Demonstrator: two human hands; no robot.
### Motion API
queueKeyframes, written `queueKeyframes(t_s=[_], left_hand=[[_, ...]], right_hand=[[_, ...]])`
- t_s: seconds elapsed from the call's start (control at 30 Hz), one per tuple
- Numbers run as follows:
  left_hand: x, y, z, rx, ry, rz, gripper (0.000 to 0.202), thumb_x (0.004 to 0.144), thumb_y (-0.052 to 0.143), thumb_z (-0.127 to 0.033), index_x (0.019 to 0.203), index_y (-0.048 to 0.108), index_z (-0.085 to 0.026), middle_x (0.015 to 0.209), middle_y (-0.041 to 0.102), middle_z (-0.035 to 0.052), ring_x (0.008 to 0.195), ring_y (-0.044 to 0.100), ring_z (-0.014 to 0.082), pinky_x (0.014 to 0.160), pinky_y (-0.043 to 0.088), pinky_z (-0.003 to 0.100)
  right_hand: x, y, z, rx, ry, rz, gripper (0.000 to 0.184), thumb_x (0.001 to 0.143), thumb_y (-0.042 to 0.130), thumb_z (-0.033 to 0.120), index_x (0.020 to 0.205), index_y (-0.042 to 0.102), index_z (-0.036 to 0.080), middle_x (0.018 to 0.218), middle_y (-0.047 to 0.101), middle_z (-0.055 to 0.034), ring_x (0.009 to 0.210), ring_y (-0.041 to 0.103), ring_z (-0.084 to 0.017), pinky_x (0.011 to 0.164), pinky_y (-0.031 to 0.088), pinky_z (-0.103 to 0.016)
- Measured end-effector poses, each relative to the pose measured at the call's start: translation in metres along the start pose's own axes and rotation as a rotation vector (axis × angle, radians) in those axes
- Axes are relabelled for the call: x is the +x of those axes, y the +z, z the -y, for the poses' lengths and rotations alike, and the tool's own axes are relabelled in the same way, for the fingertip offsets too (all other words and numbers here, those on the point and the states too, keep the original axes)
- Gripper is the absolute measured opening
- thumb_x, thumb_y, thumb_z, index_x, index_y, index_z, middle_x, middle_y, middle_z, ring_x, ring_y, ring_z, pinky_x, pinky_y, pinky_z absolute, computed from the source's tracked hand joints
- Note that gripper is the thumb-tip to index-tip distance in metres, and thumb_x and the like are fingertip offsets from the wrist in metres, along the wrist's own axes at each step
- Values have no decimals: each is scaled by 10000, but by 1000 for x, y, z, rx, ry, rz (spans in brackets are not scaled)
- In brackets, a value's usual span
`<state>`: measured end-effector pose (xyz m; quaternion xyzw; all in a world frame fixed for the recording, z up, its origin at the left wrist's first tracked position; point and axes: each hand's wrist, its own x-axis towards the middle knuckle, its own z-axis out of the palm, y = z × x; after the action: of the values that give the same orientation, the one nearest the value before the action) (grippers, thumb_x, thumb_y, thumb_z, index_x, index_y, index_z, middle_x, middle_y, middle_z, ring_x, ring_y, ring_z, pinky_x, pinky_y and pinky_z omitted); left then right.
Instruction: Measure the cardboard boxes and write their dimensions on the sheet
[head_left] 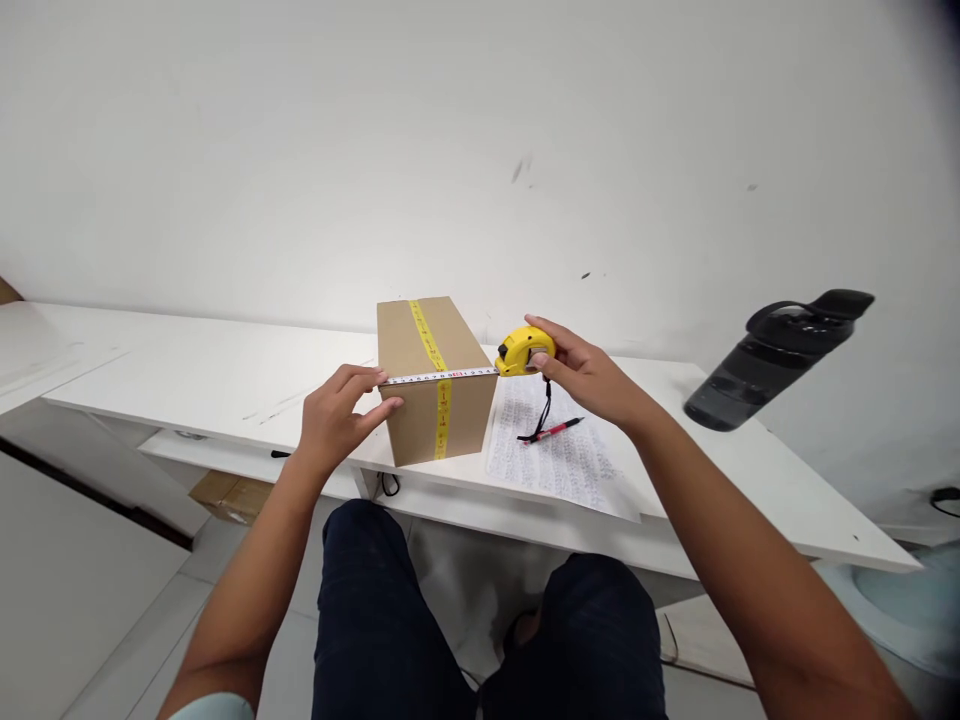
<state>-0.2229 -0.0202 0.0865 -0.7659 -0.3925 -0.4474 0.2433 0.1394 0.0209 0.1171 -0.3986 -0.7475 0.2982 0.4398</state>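
Observation:
A brown cardboard box [420,345] sealed with yellow tape stands on the white table [225,375]. A tape measure blade [439,377] is stretched across the box's near top edge. My left hand [337,420] pinches the blade's end against the box's left corner. My right hand [589,375] grips the yellow tape measure case [521,350] just right of the box, with its black wrist strap hanging down.
A printed sheet of paper [562,455] lies right of the box with a red pen [559,430] on it. A dark water bottle [780,360] stands at the table's right. Another cardboard box [229,495] sits under the table. My knees are below the table edge.

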Motion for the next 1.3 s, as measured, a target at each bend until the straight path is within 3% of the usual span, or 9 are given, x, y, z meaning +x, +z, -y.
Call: queueKeyframes(t_s=[0.13, 0.3, 0.5, 0.63, 0.73, 0.83, 1.03, 1.17, 1.3], left_hand=[[3, -1, 4, 60, 85, -3, 254, 904, 739, -400, 1068, 677, -215, 1027, 761, 49, 796, 748, 133, 584, 550, 217], [4, 2, 6, 138, 207, -41, 243, 918, 724, -368, 1098, 665, -215, 1014, 768, 64, 876, 758, 178, 679, 568, 264], [2, 6, 8, 103, 194, -54, 281, 905, 735, -314, 1155, 646, -220, 1088, 751, 79, 929, 745, 192, 729, 576, 276], [-3, 3, 7, 102, 126, 0, 352, 922, 704, -315, 1251, 612, -230, 1155, 738, 90, 998, 732, 207, 791, 579, 298], [-4, 3, -7, 235, 78, -41, 538, 900, 714, -366, 1387, 536, -221, 1258, 708, 131, 1194, 654, 306, 980, 527, 427], [0, 10, -45, 280, 17, -181, 698, 876, 727, -420, 1475, 440, -205, 1407, 605, 188, 1388, 491, 391, 1097, 428, 532], [28, 59, -123, 126, 25, 108, 526, 932, 639, -439, 1398, 542, -214, 1383, 632, 174, 1312, 543, 387, 1109, 354, 575], [50, 87, -117, 79, -211, 128, 359, 899, 689, -324, 1234, 640, -206, 1226, 688, 175, 1136, 615, 380, 1040, 364, 608], [44, 80, -90, 29, -184, -13, 242, 912, 627, -245, 1154, 638, -237, 1080, 736, 100, 1029, 651, 322, 1016, 345, 584]], right_hand=[[2, 7, 0, 23, -49, -16, 628, 939, 595, 632, 1511, 494, 392, 1527, 551, -56, 1343, 567, -298, 1150, 445, -558], [0, 16, -9, 79, -76, -58, 643, 924, 609, 645, 1498, 467, 392, 1451, 578, -64, 1255, 601, -274, 1096, 491, -534], [-2, 33, -5, 113, 9, -150, 722, 858, 670, 682, 1469, 442, 374, 1237, 638, -59, 822, 677, -200, 838, 597, -454], [3, 51, 14, 139, 122, -322, 667, 824, 686, 700, 1343, 521, 315, 1018, 675, -31, 707, 659, -189, 687, 598, -400], [10, 63, 24, 192, 143, -406, 625, 772, 746, 668, 1230, 565, 284, 938, 665, -19, 764, 652, -199, 595, 567, -327], [16, 68, 24, 249, 134, -475, 522, 765, 774, 567, 1150, 579, 273, 939, 653, -2, 820, 648, -180, 589, 539, -270], [3, 36, -1, 524, 301, -910, 401, 769, 713, 441, 1087, 513, 300, 824, 621, 66, 570, 555, -83, 431, 372, -158], [-23, 4, -15, 872, 508, -767, 328, 776, 688, 485, 919, 515, 246, 698, 627, 54, 459, 522, -81, 380, 339, -163], [-41, -5, -21, 915, 537, -666, 455, 698, 806, 552, 857, 524, 232, 671, 644, 40, 464, 546, -92, 377, 347, -164]])
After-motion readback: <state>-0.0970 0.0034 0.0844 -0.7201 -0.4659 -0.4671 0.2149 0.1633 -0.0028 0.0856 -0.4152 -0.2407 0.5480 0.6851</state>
